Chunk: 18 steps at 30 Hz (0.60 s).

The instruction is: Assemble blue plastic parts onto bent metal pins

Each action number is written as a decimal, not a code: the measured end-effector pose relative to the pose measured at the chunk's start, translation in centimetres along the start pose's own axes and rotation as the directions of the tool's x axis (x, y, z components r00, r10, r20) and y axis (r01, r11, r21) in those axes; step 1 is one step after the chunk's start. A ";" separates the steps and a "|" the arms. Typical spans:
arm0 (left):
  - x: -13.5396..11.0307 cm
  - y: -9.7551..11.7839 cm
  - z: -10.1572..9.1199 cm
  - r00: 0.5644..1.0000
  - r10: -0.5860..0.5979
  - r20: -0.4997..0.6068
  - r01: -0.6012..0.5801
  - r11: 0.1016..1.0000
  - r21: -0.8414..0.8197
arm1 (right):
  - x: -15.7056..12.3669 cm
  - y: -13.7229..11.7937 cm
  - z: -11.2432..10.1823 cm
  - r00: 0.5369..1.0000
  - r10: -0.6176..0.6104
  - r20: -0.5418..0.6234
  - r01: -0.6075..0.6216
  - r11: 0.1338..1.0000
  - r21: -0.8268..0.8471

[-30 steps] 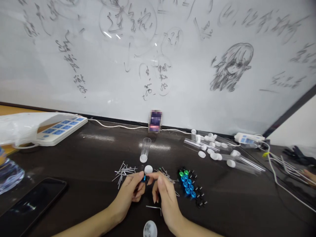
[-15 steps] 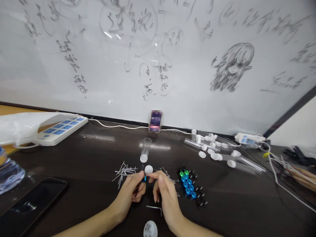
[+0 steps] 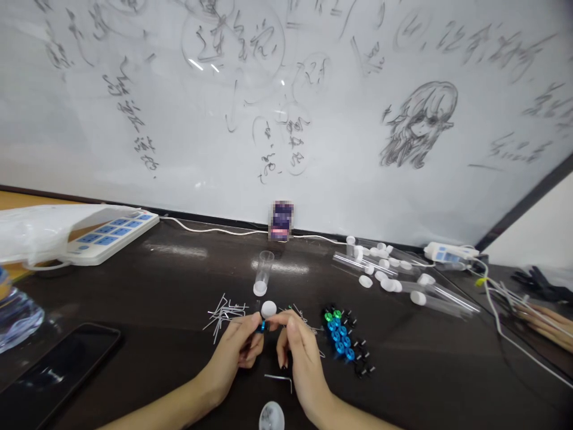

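In the middle of the head view, my left hand pinches a small blue metal part between thumb and forefinger. My right hand meets it from the other side, its fingertips closed at the part's right edge. Most of the part is covered by fingers. Just beyond the fingertips lies a white cap, and past it a clear tube with a white end. A single hex key rests between my wrists. Nearer me stands a whitish round container with dark bits visible inside.
Loose hex keys lie left of my hands, more partly behind the right one. Blue and green discs sit beside black screws. Clear tubes with white caps are back right. A phone, power strip and bottle occupy the left.
Both hands keep nearly the same pose around the small blue part. The whole view has shifted very slightly; nothing on the table has visibly moved.
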<state>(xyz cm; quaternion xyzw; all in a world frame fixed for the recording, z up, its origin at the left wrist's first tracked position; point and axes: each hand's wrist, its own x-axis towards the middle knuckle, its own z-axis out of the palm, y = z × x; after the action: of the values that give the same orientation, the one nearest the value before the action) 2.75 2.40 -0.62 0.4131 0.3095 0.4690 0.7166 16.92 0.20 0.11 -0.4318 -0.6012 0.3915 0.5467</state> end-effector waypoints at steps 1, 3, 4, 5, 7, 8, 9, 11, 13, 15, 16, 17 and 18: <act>0.0 0.0 0.0 1.000 0.001 -0.001 -0.001 1.000 0.000 | 0.0 0.0 0.0 1.000 -0.002 0.000 0.002 1.000 0.000; 0.0 0.0 0.0 1.000 0.007 -0.004 -0.007 1.000 -0.003 | 0.0 -0.1 0.0 1.000 -0.012 0.000 0.012 1.000 -0.013; 0.0 0.0 0.0 1.000 0.010 -0.004 -0.010 1.000 -0.003 | 0.0 -0.1 0.0 1.000 -0.015 0.000 0.015 1.000 -0.021; 0.0 0.0 0.1 1.000 0.014 -0.002 -0.014 1.000 -0.003 | 0.0 -0.2 0.0 1.000 -0.016 0.001 0.016 1.000 -0.024; 0.0 0.1 0.1 1.000 0.020 0.005 -0.020 1.000 0.004 | 0.0 -0.1 0.0 1.000 -0.012 -0.003 0.012 1.000 -0.015; 0.0 0.1 0.1 1.000 0.020 0.007 -0.020 1.000 0.006 | 0.0 -0.1 0.0 1.000 -0.013 -0.004 0.013 1.000 -0.010; 0.0 0.1 0.1 1.000 0.017 0.006 -0.018 1.000 0.007 | 0.0 -0.1 0.0 1.000 -0.016 -0.004 0.016 1.000 -0.009; 0.0 0.1 0.0 1.000 0.012 -0.001 -0.012 1.000 0.003 | 0.0 0.0 0.0 1.000 -0.019 -0.001 0.019 1.000 -0.018; 0.0 0.1 0.1 1.000 0.016 0.002 -0.016 1.000 0.006 | 0.0 0.0 0.0 1.000 -0.011 0.001 0.011 1.000 -0.014; 0.0 0.1 0.1 1.000 0.021 0.009 -0.021 1.000 0.014 | 0.0 0.0 0.0 1.000 -0.003 -0.001 0.003 1.000 0.001; 0.0 0.1 0.1 1.000 0.021 0.008 -0.022 1.000 0.016 | 0.0 0.0 0.0 1.000 -0.005 0.000 0.005 1.000 0.008; -0.1 0.1 0.1 1.000 0.021 0.005 -0.021 1.000 0.017 | 0.0 0.0 0.0 1.000 -0.009 0.002 0.009 1.000 0.012; -0.1 0.2 0.1 1.000 0.020 0.002 -0.020 1.000 0.016 | 0.0 0.0 0.0 1.000 -0.013 0.005 0.013 1.000 0.016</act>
<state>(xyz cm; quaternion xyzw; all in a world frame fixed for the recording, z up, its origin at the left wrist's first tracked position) 2.76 2.31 -0.41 0.4224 0.3087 0.4733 0.7088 16.92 0.20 0.13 -0.4227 -0.6021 0.3937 0.5511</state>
